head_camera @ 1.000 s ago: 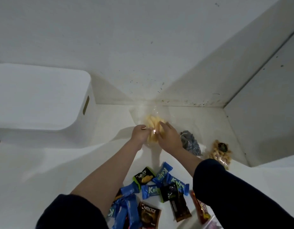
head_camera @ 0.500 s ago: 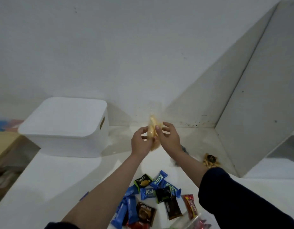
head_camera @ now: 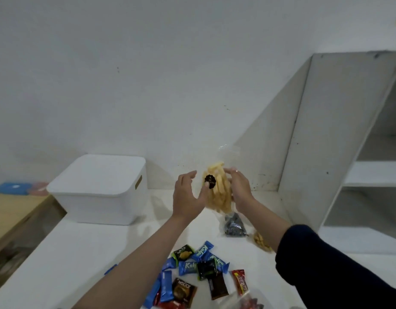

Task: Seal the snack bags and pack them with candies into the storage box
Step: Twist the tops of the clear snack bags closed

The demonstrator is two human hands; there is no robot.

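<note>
I hold a clear snack bag of yellow sticks upright in the air above the white table. My right hand grips it from the right side, fingers curled round it. My left hand is beside it with fingers spread and straight; only its thumb touches the bag near a black sticker. The bag's clear top stands loose above the sticks. The white storage box sits to the left with its lid on. Several wrapped candies lie on the table below my arms.
A dark snack bag and a small bag of yellow snacks lie under my right forearm. A white shelf unit stands at the right. A wooden surface lies at the left. A clear bag shows at the bottom edge.
The snack bag has risen from the table into the air and turned upright. My left hand has loosened its grip and spread its fingers. The camera has tilted up.
</note>
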